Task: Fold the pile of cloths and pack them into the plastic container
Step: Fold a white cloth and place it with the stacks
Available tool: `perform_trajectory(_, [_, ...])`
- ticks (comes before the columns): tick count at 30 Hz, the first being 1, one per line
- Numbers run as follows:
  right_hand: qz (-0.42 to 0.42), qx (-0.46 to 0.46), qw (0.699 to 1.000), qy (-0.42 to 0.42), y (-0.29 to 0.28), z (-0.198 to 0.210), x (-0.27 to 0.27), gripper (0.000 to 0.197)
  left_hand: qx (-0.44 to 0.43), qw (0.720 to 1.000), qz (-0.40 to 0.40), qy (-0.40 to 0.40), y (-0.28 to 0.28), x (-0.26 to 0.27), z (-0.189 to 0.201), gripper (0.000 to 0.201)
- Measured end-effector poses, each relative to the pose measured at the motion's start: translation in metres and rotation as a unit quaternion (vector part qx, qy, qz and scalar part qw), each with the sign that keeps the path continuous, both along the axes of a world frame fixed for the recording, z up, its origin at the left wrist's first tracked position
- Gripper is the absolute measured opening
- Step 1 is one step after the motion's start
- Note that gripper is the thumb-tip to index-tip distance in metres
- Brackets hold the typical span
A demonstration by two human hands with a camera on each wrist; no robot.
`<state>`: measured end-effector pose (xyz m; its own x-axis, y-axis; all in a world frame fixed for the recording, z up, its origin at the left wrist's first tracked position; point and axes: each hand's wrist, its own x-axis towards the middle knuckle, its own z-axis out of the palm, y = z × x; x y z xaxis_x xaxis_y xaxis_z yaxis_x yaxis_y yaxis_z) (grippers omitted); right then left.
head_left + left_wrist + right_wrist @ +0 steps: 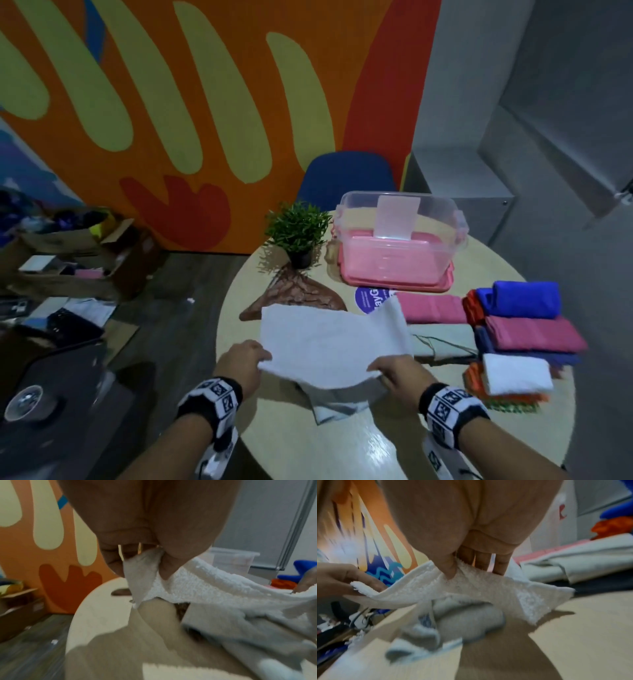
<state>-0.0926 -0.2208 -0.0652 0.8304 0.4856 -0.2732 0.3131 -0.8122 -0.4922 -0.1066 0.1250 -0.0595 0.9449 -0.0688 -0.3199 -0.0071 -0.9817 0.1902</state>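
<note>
Both hands, left hand (241,359) and right hand (399,373), pinch the white towel's (329,346) near corners above the worktop (342,442): folding underway. Next, I reckon, bringing edges together evenly.

On each wrist I wear a black band (209,401) set with white squares bearing black marker patterns; another band (451,407) has a marked strap hanging below it.

bare table (394,442) near edge, folded stack (524,339) right, plant (298,233) and container (399,240) beyond
</note>
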Motion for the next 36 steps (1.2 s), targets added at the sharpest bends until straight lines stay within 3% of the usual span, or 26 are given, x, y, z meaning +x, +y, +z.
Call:
perform_trajectory(3, [0.022, -0.049, 0.997, 0.055, 0.004, -0.025, -0.017, 0.039, -0.014, 0.996, 0.038, 0.080, -0.007, -0.022, -0.030, 0.046])
perform_trajectory(7, [0.020, -0.078, 0.993, 0.086, 0.000, -0.043, -0.028, 0.032, 0.051, 0.987, 0.015, 0.153, -0.015, -0.035, -0.043, 0.046])
perform_trajectory(10, [-0.011, -0.069, 0.994, 0.081, -0.002, -0.046, -0.030, 0.032, 0.044, 0.988, 0.028, 0.146, -0.018, -0.027, -0.040, 0.050])
perform_trajectory(14, [-0.083, -0.041, 0.991, 0.094, 0.000, -0.045, -0.037, 0.019, 0.005, 0.995, 0.023, 0.099, -0.030, 0.007, -0.030, 0.029])
perform_trajectory(17, [-0.158, -0.055, 0.972, 0.167, 0.009, -0.046, -0.043, 0.036, -0.009, 0.996, -0.015, 0.083, -0.047, 0.041, -0.025, 0.024])
perform_trajectory(20, [-0.226, -0.041, 0.942, 0.243, 0.021, -0.052, -0.046, 0.053, -0.032, 0.996, -0.060, 0.061, -0.068, 0.075, -0.031, 0.025])
perform_trajectory(25, [-0.326, 0.027, 0.889, 0.320, 0.040, -0.069, -0.041, 0.060, -0.028, 0.990, -0.137, 0.022, -0.096, 0.119, -0.055, 0.032])
perform_trajectory(28, [-0.434, 0.161, 0.808, 0.365, 0.046, -0.070, -0.038, 0.055, -0.042, 0.990, -0.131, 0.034, -0.098, 0.141, -0.067, 0.038])
perform_trajectory(30, [-0.485, 0.227, 0.751, 0.386, 0.047, -0.067, -0.037, 0.046, -0.040, 0.987, -0.141, 0.072, -0.094, 0.150, -0.077, 0.055])
perform_trajectory(32, [-0.523, 0.263, 0.714, 0.383, 0.048, -0.068, -0.037, 0.039, -0.032, 0.983, -0.148, 0.105, -0.088, 0.153, -0.087, 0.076])
perform_trajectory(34, [-0.554, 0.270, 0.695, 0.370, 0.049, -0.074, -0.036, 0.035, -0.046, 0.981, -0.144, 0.123, -0.084, 0.153, -0.095, 0.083])
perform_trajectory(36, [-0.568, 0.248, 0.697, 0.360, 0.050, -0.078, -0.035, 0.035, -0.059, 0.980, -0.140, 0.125, -0.079, 0.154, -0.101, 0.083])
